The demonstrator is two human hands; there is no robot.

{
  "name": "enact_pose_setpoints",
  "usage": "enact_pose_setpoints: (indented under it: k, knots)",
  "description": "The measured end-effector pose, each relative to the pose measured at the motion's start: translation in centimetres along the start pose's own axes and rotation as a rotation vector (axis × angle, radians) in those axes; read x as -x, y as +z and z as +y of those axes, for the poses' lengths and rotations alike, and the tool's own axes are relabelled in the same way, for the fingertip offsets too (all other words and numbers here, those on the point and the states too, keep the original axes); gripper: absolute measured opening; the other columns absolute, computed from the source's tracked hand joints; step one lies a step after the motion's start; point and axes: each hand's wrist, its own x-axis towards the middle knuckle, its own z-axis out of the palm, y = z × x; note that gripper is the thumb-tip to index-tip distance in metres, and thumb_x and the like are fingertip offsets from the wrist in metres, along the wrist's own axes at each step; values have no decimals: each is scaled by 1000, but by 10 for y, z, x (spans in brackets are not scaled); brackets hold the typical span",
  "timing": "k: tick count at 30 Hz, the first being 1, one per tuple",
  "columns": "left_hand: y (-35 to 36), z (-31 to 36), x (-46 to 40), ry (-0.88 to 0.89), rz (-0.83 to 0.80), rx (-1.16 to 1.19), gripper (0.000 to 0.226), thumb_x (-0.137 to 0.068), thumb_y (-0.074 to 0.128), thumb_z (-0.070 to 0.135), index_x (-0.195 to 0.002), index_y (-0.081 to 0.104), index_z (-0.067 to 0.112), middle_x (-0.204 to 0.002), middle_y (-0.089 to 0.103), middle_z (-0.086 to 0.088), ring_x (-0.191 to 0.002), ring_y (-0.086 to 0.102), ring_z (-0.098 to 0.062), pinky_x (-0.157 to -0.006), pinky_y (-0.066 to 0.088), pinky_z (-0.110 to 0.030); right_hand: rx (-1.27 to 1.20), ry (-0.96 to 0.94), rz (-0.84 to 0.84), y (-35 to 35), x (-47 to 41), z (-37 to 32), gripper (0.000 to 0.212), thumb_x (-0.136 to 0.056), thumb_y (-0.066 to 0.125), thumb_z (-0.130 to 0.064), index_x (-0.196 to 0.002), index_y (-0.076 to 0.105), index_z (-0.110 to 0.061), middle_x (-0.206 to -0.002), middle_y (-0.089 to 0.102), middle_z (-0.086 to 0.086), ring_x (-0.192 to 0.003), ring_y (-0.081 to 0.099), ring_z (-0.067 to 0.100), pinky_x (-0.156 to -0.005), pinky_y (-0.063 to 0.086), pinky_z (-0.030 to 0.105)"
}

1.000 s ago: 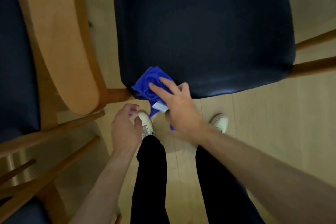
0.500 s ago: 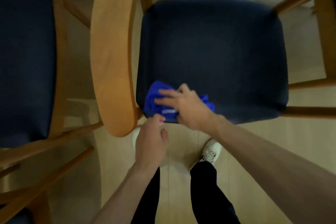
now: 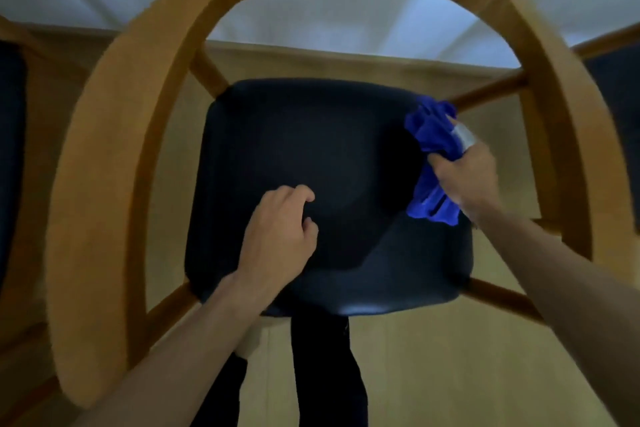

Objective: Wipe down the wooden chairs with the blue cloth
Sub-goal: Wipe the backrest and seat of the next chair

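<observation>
A wooden chair point(image 3: 114, 163) with a curved backrest and arms arches over its dark blue seat cushion point(image 3: 311, 149), seen from above. My right hand point(image 3: 464, 173) grips the bunched blue cloth point(image 3: 433, 135) at the seat's right edge, close to the far right corner. The cloth hangs out above and below my fist, with a white tag showing. My left hand point(image 3: 277, 239) hovers over the near middle of the seat with loosely curled fingers, holding nothing.
Parts of other dark-seated chairs show at the far left point(image 3: 10, 149) and far right point(image 3: 620, 107). White fabric point(image 3: 329, 10) hangs beyond the chair. My legs in dark trousers point(image 3: 322, 367) stand on the light wooden floor point(image 3: 450, 374).
The view swung to centre over the chair. My right hand carried the cloth from the seat's near left corner to its right edge. My left hand rose from below the seat to above it.
</observation>
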Motion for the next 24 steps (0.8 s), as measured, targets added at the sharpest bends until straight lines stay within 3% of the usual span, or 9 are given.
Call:
enact_pose_setpoints:
  k: [2, 7, 11, 13, 15, 19, 21, 24]
  knots:
    - [3, 15, -37, 45, -14, -24, 31, -90, 59, 18, -121, 55, 20, -110, 57, 4, -105, 49, -14, -88, 46, -30, -35, -2, 48, -7, -30, 4, 55, -81, 67, -26, -134, 54, -32, -117, 66, -8, -106, 62, 11, -95, 50, 32]
    - [12, 37, -115, 104, -6, -85, 34, -89, 59, 17, -123, 54, 18, -109, 58, 1, -98, 51, -14, -81, 44, -26, -13, -46, 126, 0, -80, 6, 71, -80, 67, -25, -145, 39, -30, -146, 42, -3, -131, 45, 16, -112, 39, 43]
    - [13, 32, -152, 178, -85, -151, 36, -90, 56, 13, -125, 53, 18, -108, 58, 1, -99, 51, -15, -82, 45, -28, 125, -109, -64, 18, -95, 20, 83, -80, 77, -37, -149, 32, -36, -157, 24, 0, -142, 28, 16, -115, 24, 34]
    - [6, 24, -166, 221, -104, -204, 36, -89, 56, 13, -125, 54, 18, -109, 59, -1, -100, 52, -17, -86, 45, -31, 140, -162, -170, 15, -107, 25, 82, -79, 80, -30, -148, 37, -34, -153, 31, 4, -139, 32, 17, -114, 25, 33]
    - [-3, 13, -174, 206, -85, -214, 36, -89, 56, 14, -125, 54, 19, -110, 59, 0, -100, 52, -17, -86, 46, -32, 89, -133, -174, 12, -115, 26, 70, -80, 74, -18, -143, 46, -30, -142, 48, 4, -131, 45, 20, -111, 34, 37]
    - [-24, -14, -160, 97, 35, -230, 35, -88, 59, 17, -122, 55, 22, -108, 60, 3, -98, 54, -15, -78, 45, -28, -105, 207, 209, 58, -101, -17, 46, -78, 62, -26, -124, 59, -27, -113, 65, -5, -109, 61, 23, -98, 47, 37]
    - [-36, -35, -146, 21, 58, -271, 33, -88, 59, 15, -121, 56, 20, -107, 60, 0, -96, 54, -18, -74, 47, -30, -86, 133, 187, 105, -86, -58, 49, -77, 63, -20, -126, 61, -26, -120, 66, 0, -112, 60, 26, -104, 45, 41]
    - [-55, -67, -120, -239, 25, -240, 34, -88, 58, 8, -121, 53, 13, -109, 56, -8, -95, 54, -25, -74, 52, -41, -83, -196, -59, 170, -54, -118, 56, -73, 66, -9, -128, 61, -20, -129, 63, 6, -119, 58, 26, -105, 42, 43]
